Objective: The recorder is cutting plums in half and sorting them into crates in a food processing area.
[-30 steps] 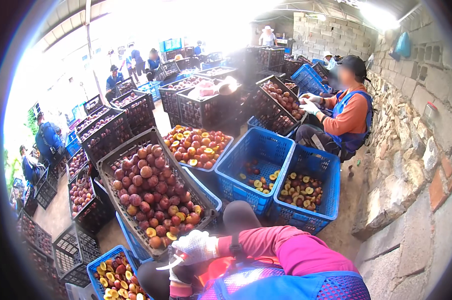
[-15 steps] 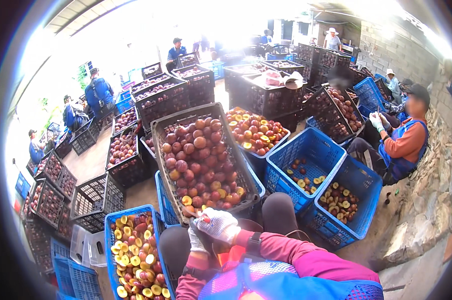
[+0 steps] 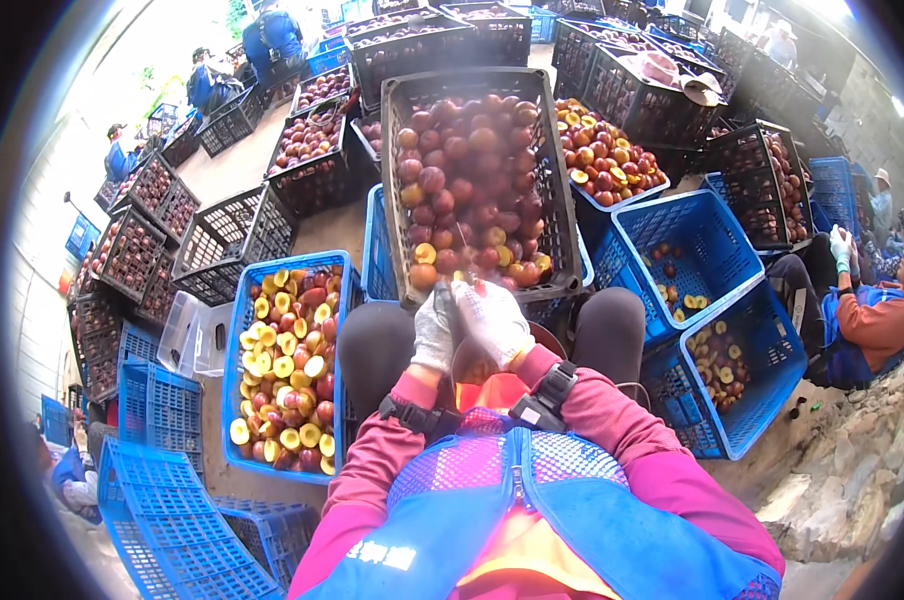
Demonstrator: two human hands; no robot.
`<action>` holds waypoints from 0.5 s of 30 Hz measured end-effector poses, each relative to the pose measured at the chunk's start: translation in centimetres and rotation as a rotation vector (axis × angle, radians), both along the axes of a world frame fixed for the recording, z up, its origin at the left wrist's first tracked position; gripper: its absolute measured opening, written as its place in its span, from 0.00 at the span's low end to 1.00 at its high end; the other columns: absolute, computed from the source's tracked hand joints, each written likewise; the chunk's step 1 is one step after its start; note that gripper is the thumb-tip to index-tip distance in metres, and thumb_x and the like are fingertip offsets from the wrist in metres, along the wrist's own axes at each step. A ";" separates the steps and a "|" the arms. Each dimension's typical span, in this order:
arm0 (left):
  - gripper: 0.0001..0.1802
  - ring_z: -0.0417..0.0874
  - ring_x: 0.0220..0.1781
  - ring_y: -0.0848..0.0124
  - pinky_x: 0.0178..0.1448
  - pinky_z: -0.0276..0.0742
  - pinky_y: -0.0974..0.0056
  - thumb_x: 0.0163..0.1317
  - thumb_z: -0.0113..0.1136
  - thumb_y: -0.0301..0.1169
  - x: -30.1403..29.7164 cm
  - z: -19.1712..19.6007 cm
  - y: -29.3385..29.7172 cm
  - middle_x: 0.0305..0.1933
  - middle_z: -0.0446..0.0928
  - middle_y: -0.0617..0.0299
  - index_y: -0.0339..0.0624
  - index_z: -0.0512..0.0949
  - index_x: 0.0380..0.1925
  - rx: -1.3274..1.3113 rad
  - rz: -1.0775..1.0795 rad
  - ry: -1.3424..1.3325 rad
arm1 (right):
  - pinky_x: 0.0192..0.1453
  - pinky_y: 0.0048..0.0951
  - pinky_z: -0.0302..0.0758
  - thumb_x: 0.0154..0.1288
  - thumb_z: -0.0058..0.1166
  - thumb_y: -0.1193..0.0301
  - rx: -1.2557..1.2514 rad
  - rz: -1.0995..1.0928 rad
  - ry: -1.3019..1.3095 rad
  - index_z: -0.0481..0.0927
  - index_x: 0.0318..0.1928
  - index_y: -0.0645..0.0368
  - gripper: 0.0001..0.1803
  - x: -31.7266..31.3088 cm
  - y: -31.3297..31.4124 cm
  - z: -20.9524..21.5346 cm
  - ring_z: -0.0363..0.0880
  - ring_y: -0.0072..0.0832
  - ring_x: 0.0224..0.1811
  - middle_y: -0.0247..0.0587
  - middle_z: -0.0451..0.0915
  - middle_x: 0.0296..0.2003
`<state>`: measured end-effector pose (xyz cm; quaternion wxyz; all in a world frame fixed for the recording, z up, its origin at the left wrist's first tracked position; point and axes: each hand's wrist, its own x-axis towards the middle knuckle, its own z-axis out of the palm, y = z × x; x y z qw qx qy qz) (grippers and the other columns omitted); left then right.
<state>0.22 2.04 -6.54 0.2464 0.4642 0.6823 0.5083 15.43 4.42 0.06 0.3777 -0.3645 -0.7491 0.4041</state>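
Both my hands, in white knit gloves, are close together at the near edge of a tilted dark crate [image 3: 565,190] full of whole plums [image 3: 462,190]. My left hand [image 3: 433,335] has its fingers curled. Beside it, my right hand [image 3: 495,322] is closed too, with a small red spot showing at its fingertips. Whatever is between the fingers is too small to make out. A few cut plums with yellow flesh lie at the crate's near end. Under that crate stands a blue crate [image 3: 377,250]. Between my knees part of a brown rounded thing [image 3: 552,341] shows.
Left of my knee stands a blue crate [image 3: 234,365] of halved plums [image 3: 287,370]. Two blue crates [image 3: 694,230] at right hold a few halves. Blue crates [image 3: 162,510] stand at lower left. A co-worker [image 3: 877,325] sits at right; stacked plum crates [image 3: 412,55] fill the back.
The view has tilted down and turned, so the crates sit higher and my forearms show more. My hands remain together at the dark crate's near edge, now more side by side.
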 end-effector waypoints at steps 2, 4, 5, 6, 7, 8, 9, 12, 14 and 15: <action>0.29 0.90 0.40 0.49 0.45 0.84 0.49 0.91 0.46 0.52 0.3 0.8 -0.8 0.41 0.89 0.44 0.38 0.86 0.51 0.099 -0.004 -0.116 | 0.51 0.50 0.82 0.86 0.54 0.59 0.075 -0.067 -0.165 0.88 0.50 0.56 0.16 -0.8 0.3 -1.4 0.88 0.55 0.48 0.55 0.89 0.44; 0.29 0.90 0.42 0.51 0.46 0.85 0.49 0.88 0.48 0.55 -0.5 -1.2 -0.8 0.42 0.89 0.47 0.41 0.86 0.52 0.113 -0.031 -0.202 | 0.46 0.51 0.83 0.85 0.54 0.58 0.112 -0.156 -0.271 0.88 0.49 0.55 0.15 -2.1 -0.7 -1.1 0.88 0.55 0.43 0.52 0.89 0.42; 0.29 0.90 0.43 0.52 0.47 0.85 0.49 0.87 0.48 0.57 -0.6 -2.5 -0.5 0.43 0.89 0.49 0.42 0.86 0.52 0.099 -0.076 -0.277 | 0.44 0.51 0.84 0.85 0.54 0.58 0.126 -0.215 -0.327 0.87 0.48 0.54 0.15 -2.1 -1.1 -0.7 0.89 0.54 0.41 0.51 0.88 0.41; 0.29 0.90 0.43 0.53 0.48 0.85 0.49 0.86 0.49 0.58 -0.6 -3.9 -0.2 0.44 0.89 0.50 0.44 0.86 0.53 0.081 -0.126 -0.377 | 0.43 0.51 0.86 0.85 0.55 0.54 0.245 -0.202 -0.430 0.87 0.47 0.54 0.17 -2.3 -1.1 -0.6 0.90 0.53 0.41 0.50 0.88 0.39; 0.30 0.90 0.44 0.54 0.49 0.86 0.49 0.85 0.49 0.60 -0.5 -5.0 -0.2 0.45 0.89 0.51 0.45 0.86 0.53 0.055 -0.175 -0.502 | 0.42 0.52 0.88 0.85 0.56 0.50 0.373 -0.195 -0.529 0.86 0.45 0.53 0.20 -2.6 -1.1 -0.6 0.91 0.52 0.40 0.49 0.87 0.38; 0.30 0.90 0.45 0.55 0.49 0.86 0.48 0.84 0.50 0.61 -0.7 -6.0 -0.4 0.45 0.88 0.53 0.47 0.86 0.54 0.023 -0.218 -0.638 | 0.43 0.52 0.88 0.85 0.56 0.49 0.384 -0.150 -0.543 0.86 0.45 0.54 0.22 -2.4 -1.6 -0.5 0.91 0.53 0.39 0.51 0.88 0.38; 0.30 0.90 0.46 0.56 0.50 0.86 0.48 0.83 0.51 0.63 -1.0 -6.8 -0.6 0.46 0.88 0.54 0.48 0.86 0.54 -0.007 -0.256 -0.780 | 0.44 0.51 0.87 0.84 0.57 0.49 0.343 -0.121 -0.516 0.86 0.45 0.56 0.22 -2.4 -1.9 -0.9 0.92 0.53 0.40 0.52 0.89 0.39; 0.30 0.89 0.47 0.59 0.51 0.86 0.50 0.81 0.52 0.63 -1.9 -6.4 -1.1 0.47 0.88 0.57 0.51 0.86 0.55 -0.139 -0.353 -1.103 | 0.42 0.49 0.86 0.79 0.66 0.51 0.347 -0.132 -0.438 0.84 0.46 0.53 0.18 -2.7 -2.2 -3.2 0.92 0.53 0.39 0.49 0.89 0.38; 0.26 0.88 0.46 0.60 0.52 0.83 0.54 0.82 0.52 0.59 -2.6 -3.3 -2.1 0.47 0.88 0.58 0.52 0.87 0.53 -0.262 -0.381 -1.170 | 0.41 0.47 0.86 0.77 0.69 0.53 0.497 -0.111 -0.510 0.83 0.46 0.52 0.17 -2.3 -1.3 -5.0 0.91 0.52 0.36 0.47 0.88 0.36; 0.25 0.87 0.45 0.61 0.52 0.82 0.56 0.82 0.51 0.57 -2.7 -2.4 -2.6 0.46 0.88 0.58 0.52 0.87 0.52 -0.287 -0.397 -1.154 | 0.39 0.46 0.86 0.75 0.70 0.54 0.472 -0.116 -0.527 0.84 0.46 0.52 0.16 -2.3 -1.4 -4.6 0.91 0.51 0.35 0.46 0.88 0.35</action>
